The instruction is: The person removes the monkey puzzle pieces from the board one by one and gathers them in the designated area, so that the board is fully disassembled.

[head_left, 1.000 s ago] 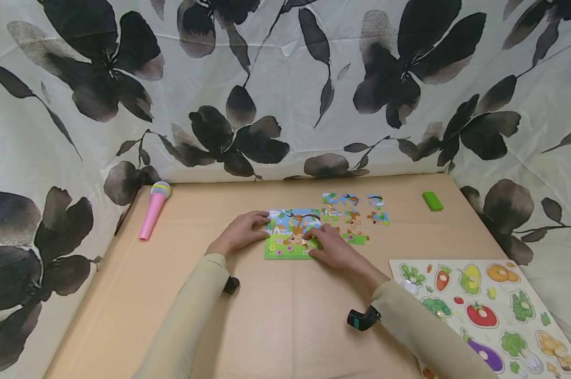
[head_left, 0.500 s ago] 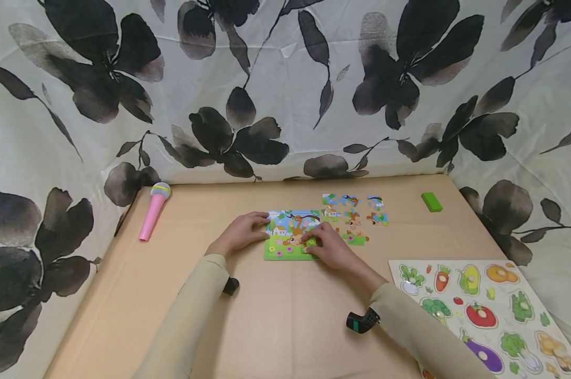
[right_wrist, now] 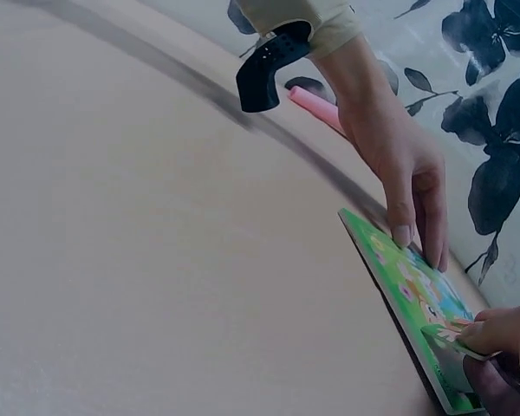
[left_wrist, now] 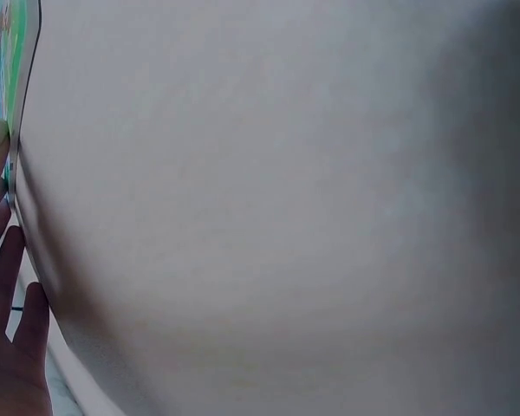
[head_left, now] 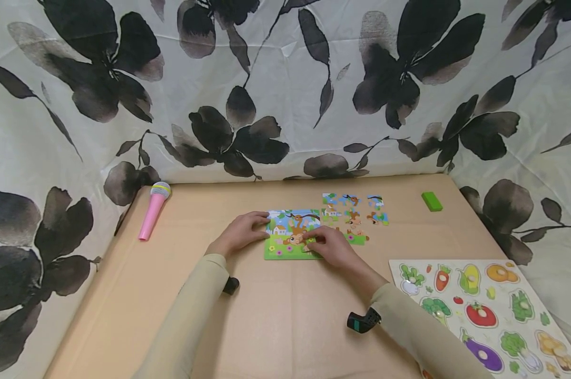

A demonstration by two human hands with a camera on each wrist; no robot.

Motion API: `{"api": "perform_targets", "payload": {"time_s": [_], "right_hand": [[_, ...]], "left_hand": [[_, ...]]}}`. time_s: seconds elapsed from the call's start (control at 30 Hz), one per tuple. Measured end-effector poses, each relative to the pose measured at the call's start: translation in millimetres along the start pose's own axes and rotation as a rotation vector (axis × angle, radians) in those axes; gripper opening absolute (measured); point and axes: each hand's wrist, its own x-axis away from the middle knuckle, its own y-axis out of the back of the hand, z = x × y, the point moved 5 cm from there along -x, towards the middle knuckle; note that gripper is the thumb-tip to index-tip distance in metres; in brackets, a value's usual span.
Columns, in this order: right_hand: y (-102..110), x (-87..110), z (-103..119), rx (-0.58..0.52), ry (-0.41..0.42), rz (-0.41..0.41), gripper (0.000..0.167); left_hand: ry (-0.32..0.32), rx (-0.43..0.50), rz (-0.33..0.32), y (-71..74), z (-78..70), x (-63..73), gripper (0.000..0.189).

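Note:
A small jigsaw board point(head_left: 281, 250) with a monkey picture lies mid-table. My left hand point(head_left: 238, 231) rests at its left side, fingertips and thumb touching the board's edge and surface with the fingers fairly straight. Over the lower right part of the board, my right hand point(head_left: 335, 246) pinches a puzzle piece point(right_wrist: 444, 336) between thumb and fingers. In the right wrist view the piece is tilted close over the board, partly covered by the thumb. Only the board's edge and some fingers show at the far left of the left wrist view.
Several loose puzzle pieces point(head_left: 355, 239) lie right of and behind the board. A green block point(head_left: 432, 201) is at the back right, a pink toy microphone point(head_left: 154, 213) at the back left. A vegetable picture board point(head_left: 461, 289) lies front right, partly under the right forearm.
The puzzle piece in my right hand has gone from nearly flat on the board to tilted, and my right fingers have shifted slightly. The left hand stays in place.

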Motion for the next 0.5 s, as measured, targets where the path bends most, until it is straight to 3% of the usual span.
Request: {"api": "perform_targets", "payload": {"time_s": [0.3,0.5], "right_hand": [[1.1,2.9,-0.9,-0.024,0.022,-0.025,0.021],[7.6,9.8,-8.7,-0.062,-0.083,-0.031,0.02]], "left_hand": [[-0.002,0.0,0.0,-0.3,0.5,-0.6,0.05],[0.007,0.0,0.001,-0.3,0.8,-0.5,0.05]]}}
